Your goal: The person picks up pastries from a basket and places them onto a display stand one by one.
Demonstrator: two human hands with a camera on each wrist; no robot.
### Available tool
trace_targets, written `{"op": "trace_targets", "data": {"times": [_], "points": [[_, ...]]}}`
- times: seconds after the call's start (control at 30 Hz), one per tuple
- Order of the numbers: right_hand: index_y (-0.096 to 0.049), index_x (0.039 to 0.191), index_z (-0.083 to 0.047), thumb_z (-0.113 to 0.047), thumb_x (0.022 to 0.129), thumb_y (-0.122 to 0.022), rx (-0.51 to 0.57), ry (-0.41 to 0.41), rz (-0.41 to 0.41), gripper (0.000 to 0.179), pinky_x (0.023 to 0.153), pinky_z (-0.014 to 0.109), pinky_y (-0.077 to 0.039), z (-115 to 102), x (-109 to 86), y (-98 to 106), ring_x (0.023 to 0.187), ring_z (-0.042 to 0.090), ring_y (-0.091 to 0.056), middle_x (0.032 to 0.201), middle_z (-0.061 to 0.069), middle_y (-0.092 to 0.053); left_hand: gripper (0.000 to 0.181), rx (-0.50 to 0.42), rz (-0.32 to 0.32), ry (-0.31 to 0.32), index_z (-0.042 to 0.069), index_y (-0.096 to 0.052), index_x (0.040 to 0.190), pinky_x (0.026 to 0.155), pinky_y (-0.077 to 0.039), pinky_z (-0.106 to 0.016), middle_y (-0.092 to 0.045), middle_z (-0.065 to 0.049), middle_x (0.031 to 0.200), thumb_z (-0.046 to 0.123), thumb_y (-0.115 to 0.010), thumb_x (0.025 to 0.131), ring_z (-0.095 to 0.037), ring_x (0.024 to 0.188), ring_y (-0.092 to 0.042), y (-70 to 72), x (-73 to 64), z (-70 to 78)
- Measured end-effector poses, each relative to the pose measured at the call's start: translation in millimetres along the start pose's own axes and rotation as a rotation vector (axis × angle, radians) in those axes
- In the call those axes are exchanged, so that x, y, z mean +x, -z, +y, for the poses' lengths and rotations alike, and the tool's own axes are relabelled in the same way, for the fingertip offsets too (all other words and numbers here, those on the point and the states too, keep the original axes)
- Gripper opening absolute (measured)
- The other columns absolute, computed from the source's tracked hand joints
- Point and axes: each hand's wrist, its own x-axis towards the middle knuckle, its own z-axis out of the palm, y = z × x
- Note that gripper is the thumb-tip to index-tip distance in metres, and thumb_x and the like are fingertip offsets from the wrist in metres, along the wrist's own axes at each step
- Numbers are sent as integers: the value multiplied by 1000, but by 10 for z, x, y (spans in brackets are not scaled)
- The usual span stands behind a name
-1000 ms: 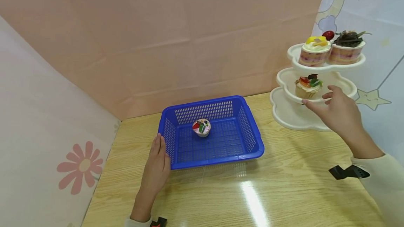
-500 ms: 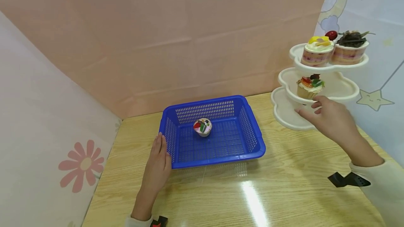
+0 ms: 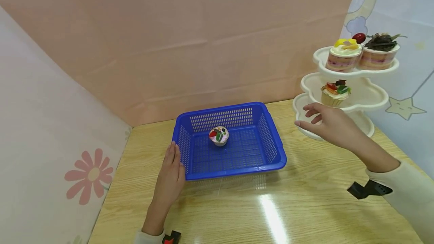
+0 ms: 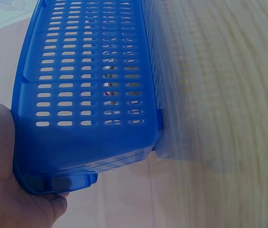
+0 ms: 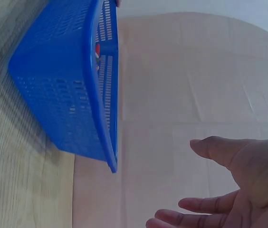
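Observation:
At the front left corner of a blue plastic basket (image 3: 235, 169), my left hand (image 3: 168, 180) holds the rim, with the corner between thumb and fingers in the left wrist view. A small cupcake (image 3: 219, 136) with fruit topping stands inside. My right hand (image 3: 327, 127) hangs in the air in front of a white tiered stand (image 3: 369, 106), its thumb and fingers apart and nothing between them. Another fruit-topped cupcake (image 3: 333, 97) sits on the middle tier, just behind the right hand. The lowest tier is partly hidden by that hand.
The stand's top tier carries a cake cup with yellow fruit (image 3: 344, 57) and a chocolate-topped cake cup (image 3: 379, 54). A wood-grain table (image 3: 237, 214) lies under everything. Peach cloth (image 3: 203, 48) hangs behind, with patterned cloth at both sides.
My right hand has moved left and slightly down, away from the middle tier. The left hand stays at the basket, and the cupcakes keep their places.

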Motion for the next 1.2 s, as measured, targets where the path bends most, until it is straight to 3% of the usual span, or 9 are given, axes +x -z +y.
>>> {"op": "trace_targets", "data": {"times": [0.17,0.6,0.87,1.2], "points": [[-58,118,-10,-48,86,-63,39,49,-44,51,74,43,-53,-127,101,-48,93,26,-62,111,8,-62,52,-8,2,3,-7,-26,144,111,-22,-49,-14,-16,155,17,-37,99,-25,143,-8,-2,0,2],[-58,121,-9,-54,83,-63,12,175,-140,59,73,37,-52,-480,358,-163,95,21,-62,116,8,-62,53,1,2,3,-5,-24,145,110,-23,-50,-14,-16,155,19,-37,99,-24,143,-8,-14,17,-14],[-60,118,-10,-49,82,-67,61,277,-219,54,69,30,-52,-575,542,-383,90,16,-62,108,1,-65,54,14,-12,13,-4,-23,146,111,-22,-48,-13,-15,156,19,-37,99,-23,144,-6,-14,16,-22],[-60,121,-10,-42,82,-71,194,412,-319,52,76,32,-54,-650,846,-657,87,11,-65,111,1,-64,53,16,-4,10,-5,-24,145,111,-22,-49,-13,-15,156,20,-37,100,-23,144,-7,-21,17,-13]]}}
